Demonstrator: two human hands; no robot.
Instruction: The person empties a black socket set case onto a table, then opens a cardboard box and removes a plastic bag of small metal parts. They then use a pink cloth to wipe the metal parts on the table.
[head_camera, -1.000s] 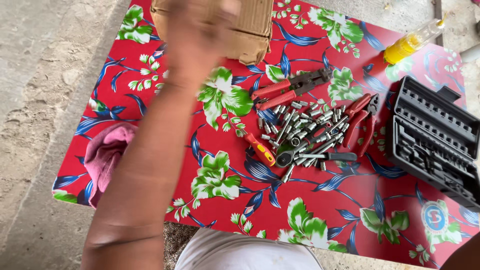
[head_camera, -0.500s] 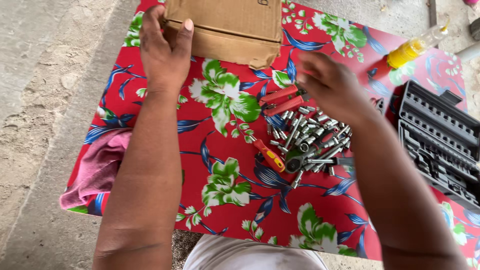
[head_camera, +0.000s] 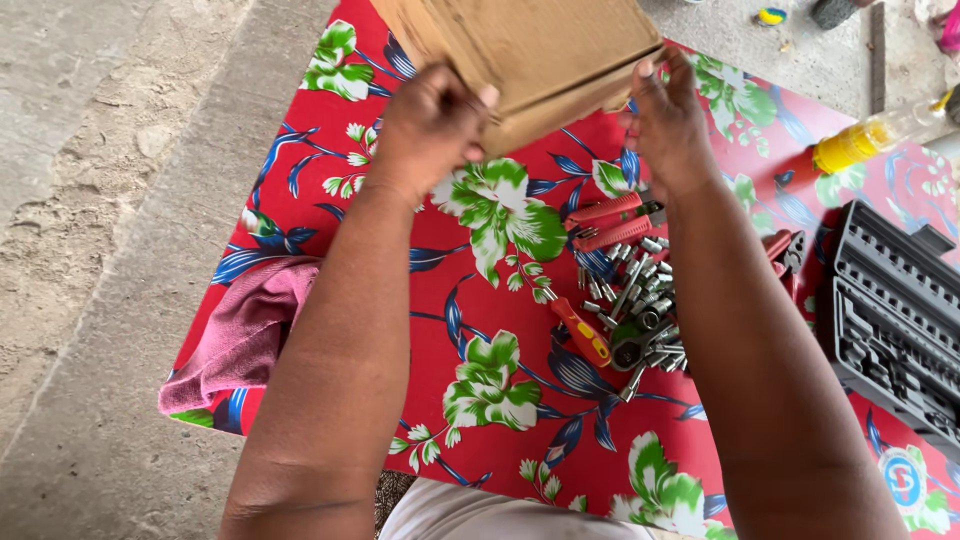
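Nearest to the person lies the red cloth (head_camera: 420, 300) with its green and white flowers, smooth and a little shiny, spread over rough grey concrete (head_camera: 90, 200). At about 9 o'clock a soft pink rag (head_camera: 245, 335) is crumpled on its edge. At 3 o'clock a heap of small metal sockets and bits (head_camera: 640, 300) lies loose beside red-handled pliers (head_camera: 610, 215), and the black plastic tool case (head_camera: 895, 310) stands open; I judge the sorting not done. Farther, at 12 o'clock, the flat brown cardboard box (head_camera: 530, 50) is lifted and tilted. The left hand (head_camera: 430, 125) grips its near edge with curled fingers, and the right hand (head_camera: 670, 125) clasps its right corner.
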